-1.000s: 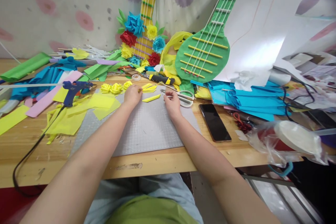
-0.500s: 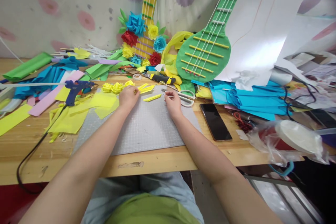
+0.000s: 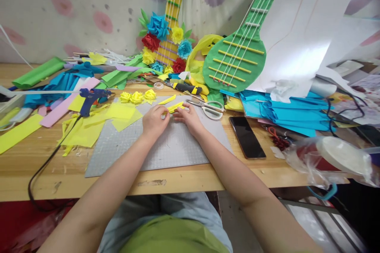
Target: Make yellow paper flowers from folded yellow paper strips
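My left hand [image 3: 154,120] and my right hand [image 3: 187,117] meet over the grey cutting mat [image 3: 166,148], both pinching a yellow paper strip [image 3: 174,107] between their fingertips. A second yellow strip [image 3: 167,100] lies just beyond on the mat. Three small yellow paper flowers [image 3: 137,97] sit at the mat's far left edge. White-handled scissors [image 3: 209,107] lie to the right of my right hand.
A blue glue gun [image 3: 90,96] with a black cord rests on yellow paper scraps at left. A black phone [image 3: 247,137] lies right of the mat. Two paper guitars, yellow [image 3: 169,27] and green [image 3: 236,59], lean on the wall. Blue folded paper [image 3: 285,110] and a plastic bag [image 3: 326,158] crowd the right.
Both hands have drawn back toward me and come together; the left hand brought a yellow strip from the far edge and the right hand left the scissors and joined it.
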Action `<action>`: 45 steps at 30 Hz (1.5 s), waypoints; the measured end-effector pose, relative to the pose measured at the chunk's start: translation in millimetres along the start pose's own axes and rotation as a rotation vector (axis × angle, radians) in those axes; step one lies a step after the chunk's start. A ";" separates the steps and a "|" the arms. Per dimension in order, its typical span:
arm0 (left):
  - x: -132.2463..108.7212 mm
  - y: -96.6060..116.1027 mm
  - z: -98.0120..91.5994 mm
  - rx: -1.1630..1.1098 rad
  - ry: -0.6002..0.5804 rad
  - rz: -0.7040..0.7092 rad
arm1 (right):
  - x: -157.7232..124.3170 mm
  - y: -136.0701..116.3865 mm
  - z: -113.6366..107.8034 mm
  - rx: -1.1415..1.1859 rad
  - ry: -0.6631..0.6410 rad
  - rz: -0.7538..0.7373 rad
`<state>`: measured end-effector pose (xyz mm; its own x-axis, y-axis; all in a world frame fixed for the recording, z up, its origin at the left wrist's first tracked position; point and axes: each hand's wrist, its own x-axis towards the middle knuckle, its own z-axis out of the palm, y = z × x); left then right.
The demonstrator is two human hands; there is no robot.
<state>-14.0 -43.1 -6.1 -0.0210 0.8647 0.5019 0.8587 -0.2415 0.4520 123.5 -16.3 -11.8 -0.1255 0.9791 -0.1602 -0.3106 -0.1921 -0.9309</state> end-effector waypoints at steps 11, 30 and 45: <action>0.7 -10.6 8.9 -0.350 -0.097 -0.185 | 7.1 1.3 -4.1 -0.101 0.147 -0.023; 0.9 -7.5 -3.6 -0.132 -0.004 0.133 | 2.1 0.3 -1.4 -0.175 0.015 -0.056; 3.8 -3.2 14.6 0.040 -0.147 0.019 | 7.5 -2.7 -6.6 -0.176 0.154 -0.012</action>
<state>-9.4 -32.6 -16.4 0.0677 0.9161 0.3953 0.8782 -0.2427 0.4121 129.6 -8.0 -12.6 0.0271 0.9825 -0.1844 -0.1402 -0.1789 -0.9738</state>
